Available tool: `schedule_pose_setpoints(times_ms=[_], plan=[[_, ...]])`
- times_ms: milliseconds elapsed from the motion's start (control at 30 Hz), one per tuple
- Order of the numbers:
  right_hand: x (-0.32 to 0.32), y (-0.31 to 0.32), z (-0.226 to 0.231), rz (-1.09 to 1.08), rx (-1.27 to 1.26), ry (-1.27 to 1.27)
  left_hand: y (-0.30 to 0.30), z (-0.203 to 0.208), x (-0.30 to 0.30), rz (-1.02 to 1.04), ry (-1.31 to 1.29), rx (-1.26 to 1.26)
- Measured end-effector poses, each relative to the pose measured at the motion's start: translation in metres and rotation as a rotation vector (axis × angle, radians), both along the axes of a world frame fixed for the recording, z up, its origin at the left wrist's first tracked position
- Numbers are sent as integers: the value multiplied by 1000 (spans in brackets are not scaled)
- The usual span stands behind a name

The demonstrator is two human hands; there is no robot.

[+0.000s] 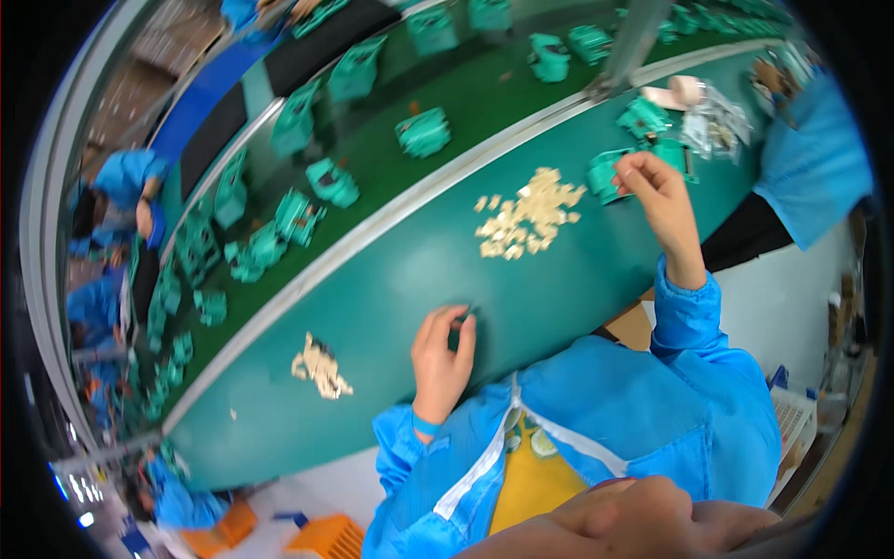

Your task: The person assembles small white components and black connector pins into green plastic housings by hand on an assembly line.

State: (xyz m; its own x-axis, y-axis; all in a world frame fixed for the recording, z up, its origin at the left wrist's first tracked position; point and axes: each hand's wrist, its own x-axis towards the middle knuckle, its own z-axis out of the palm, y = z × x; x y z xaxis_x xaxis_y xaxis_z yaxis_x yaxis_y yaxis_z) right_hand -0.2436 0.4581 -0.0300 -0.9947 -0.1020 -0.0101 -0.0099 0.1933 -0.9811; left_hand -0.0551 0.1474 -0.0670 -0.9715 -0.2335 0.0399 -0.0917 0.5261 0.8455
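My left hand (441, 363) hovers over the near edge of the green worktable (372, 279), its fingers loosely curled and the thumb a little apart, with nothing visible in it. Out to the right, my right hand (659, 197) is raised with thumb and fingertips pinched together; whatever they may hold is too small to make out. Just behind those fingertips lies a teal plastic housing (603, 177). A loose pile of small cream-coloured pieces (533, 212) is spread left of my right hand. Farther left sits a smaller heap of pale and dark pieces (321, 366).
Beyond a metal rail (391, 197), a dark green conveyor carries several teal housings (423, 132). More housings (644, 116), clear plastic bags (717, 123) and a tape roll (687, 90) lie at the right. A person in a blue smock (819, 158) stands there; others work across the line.
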Motion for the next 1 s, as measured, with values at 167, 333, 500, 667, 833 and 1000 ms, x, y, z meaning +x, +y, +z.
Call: schedule_pose_setpoints(times_ms=[167,333,500,667,833,1000], plan=[[-8,-31,-20,33,34,-7,-11,-3,14,14,11,-39],[5,-55,-34,209,216,-25,-17,-7,23,45,4,-53],[-1,-17,-42,88,448,97,-34,-12,31,-2,54,-131],[-2,11,-60,64,274,40,-107,-19,68,560,-120,-337],[10,-21,-58,82,309,39,-147,-6,96,783,-220,-478],[31,-71,-39,258,376,101,-158,-40,89,774,-187,-467]])
